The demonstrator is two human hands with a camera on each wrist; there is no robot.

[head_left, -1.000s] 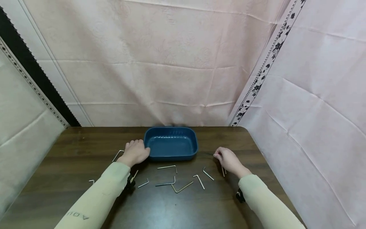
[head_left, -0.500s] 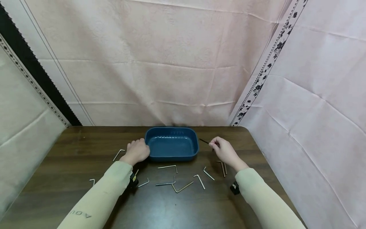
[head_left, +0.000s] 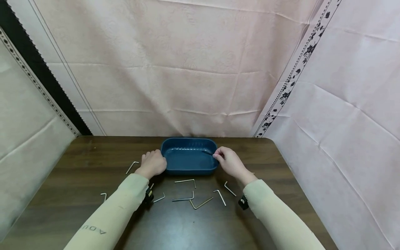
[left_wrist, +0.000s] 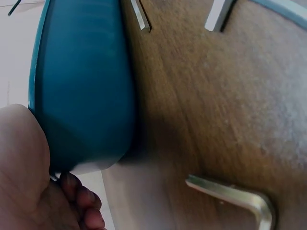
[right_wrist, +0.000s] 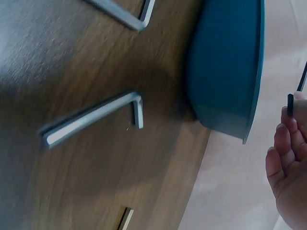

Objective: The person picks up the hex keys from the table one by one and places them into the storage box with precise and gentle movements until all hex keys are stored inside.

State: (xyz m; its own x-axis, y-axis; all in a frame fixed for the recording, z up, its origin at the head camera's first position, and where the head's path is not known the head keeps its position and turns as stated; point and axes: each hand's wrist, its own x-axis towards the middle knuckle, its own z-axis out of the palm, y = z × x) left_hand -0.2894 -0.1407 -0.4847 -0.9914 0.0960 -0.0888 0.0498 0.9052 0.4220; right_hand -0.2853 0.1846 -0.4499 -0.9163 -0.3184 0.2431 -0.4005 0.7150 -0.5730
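A blue rectangular tray (head_left: 190, 172) stands at the back of the table. My left hand (head_left: 152, 164) grips its left end, with the thumb and the curled fingers (left_wrist: 86, 201) around the rim in the left wrist view. Between thumb and fingertips, my right hand (head_left: 230, 162) pinches a black hex key (head_left: 207, 152). The key's long arm reaches over the tray's right end, and its short bent end (right_wrist: 290, 104) shows in the right wrist view. No other hex key is visible inside the tray.
Several silver and gold hex keys lie scattered in front of the tray, among them a gold hex key (head_left: 201, 204) and a silver hex key (head_left: 230, 189). More lie to the left, such as a silver hex key (head_left: 132, 167). Cloth hangs behind the table (head_left: 200, 229).
My right hand has lifted the black hex key from the table's right side and carried it left over the tray's right rim. My left hand stays at the tray.
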